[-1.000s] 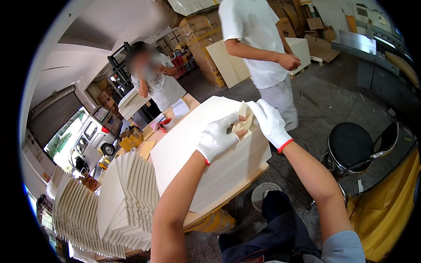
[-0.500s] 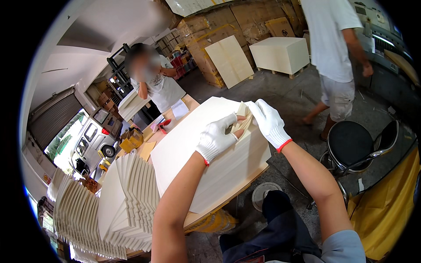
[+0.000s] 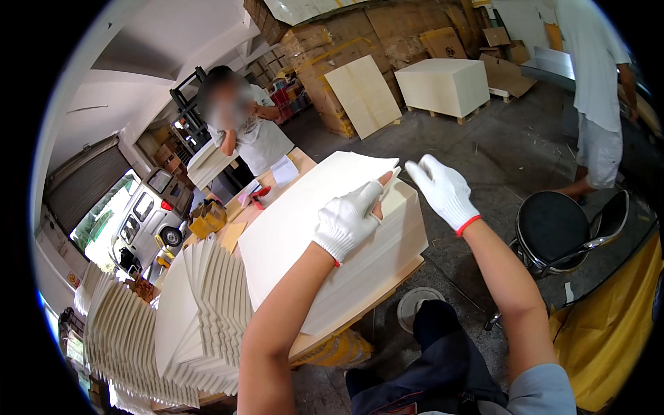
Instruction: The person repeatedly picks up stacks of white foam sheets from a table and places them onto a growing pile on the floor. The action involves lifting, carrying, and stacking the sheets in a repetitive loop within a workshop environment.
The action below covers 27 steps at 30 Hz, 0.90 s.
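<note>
A tall stack of cream-white sheets (image 3: 290,221) lies on the wooden table in front of me. My left hand (image 3: 348,220), in a white knitted glove with bare thumb and fingertip, pinches the lifted right corner of the top sheets. That corner curls up over the pile. Just right of the corner, my right hand (image 3: 444,195) is in the air, gloved in white with a red cuff. Its fingers are stretched out and touch no sheet. How many sheets the left hand holds is hidden.
Fanned piles of cream sheets (image 3: 200,311) stand at the left. A black stool (image 3: 553,229) is at the right. Across the table is a person (image 3: 259,138); another person (image 3: 598,90) is at far right. Beyond them are a pale block on a pallet (image 3: 443,88) and cardboard boxes.
My right hand has moved off the sheet corner to the right. The bunched sheets at the corner have flattened, leaving the corner raised in my left hand. The person at right walked farther right.
</note>
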### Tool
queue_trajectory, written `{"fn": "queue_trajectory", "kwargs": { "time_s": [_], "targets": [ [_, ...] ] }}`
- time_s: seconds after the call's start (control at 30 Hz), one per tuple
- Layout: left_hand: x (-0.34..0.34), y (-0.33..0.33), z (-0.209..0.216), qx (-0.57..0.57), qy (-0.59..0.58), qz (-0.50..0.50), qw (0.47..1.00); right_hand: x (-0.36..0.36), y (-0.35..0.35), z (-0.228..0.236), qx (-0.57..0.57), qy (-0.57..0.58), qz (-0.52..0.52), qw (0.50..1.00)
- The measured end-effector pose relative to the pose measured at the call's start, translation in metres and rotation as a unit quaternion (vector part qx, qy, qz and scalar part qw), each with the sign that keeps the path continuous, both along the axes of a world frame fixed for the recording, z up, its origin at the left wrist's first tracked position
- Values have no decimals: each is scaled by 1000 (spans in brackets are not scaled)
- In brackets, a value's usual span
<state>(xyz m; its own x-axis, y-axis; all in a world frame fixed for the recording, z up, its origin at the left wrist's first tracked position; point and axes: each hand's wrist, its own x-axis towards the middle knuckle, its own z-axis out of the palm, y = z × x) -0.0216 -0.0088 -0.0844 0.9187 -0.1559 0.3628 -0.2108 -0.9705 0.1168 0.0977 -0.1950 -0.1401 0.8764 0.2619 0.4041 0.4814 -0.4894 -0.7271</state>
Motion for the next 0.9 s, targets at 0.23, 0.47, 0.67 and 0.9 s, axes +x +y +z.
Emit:
{"fn": "queue_trajectory", "kwargs": {
  "time_s": [0.23,0.47,0.67,0.9],
  "targets": [
    [17,2,-11,36,-35,29,998,9,-10,-15,-160,-191,68,966],
    [39,9,-7,-15,28,75,997,19,3,-2,-79,-281,94,952],
    [19,21,-8,-156,60,-4,986,6,23,4,93,88,130,983],
    [16,18,-8,-176,64,2,982,6,33,-15,131,2,92,987]
  ]
}}
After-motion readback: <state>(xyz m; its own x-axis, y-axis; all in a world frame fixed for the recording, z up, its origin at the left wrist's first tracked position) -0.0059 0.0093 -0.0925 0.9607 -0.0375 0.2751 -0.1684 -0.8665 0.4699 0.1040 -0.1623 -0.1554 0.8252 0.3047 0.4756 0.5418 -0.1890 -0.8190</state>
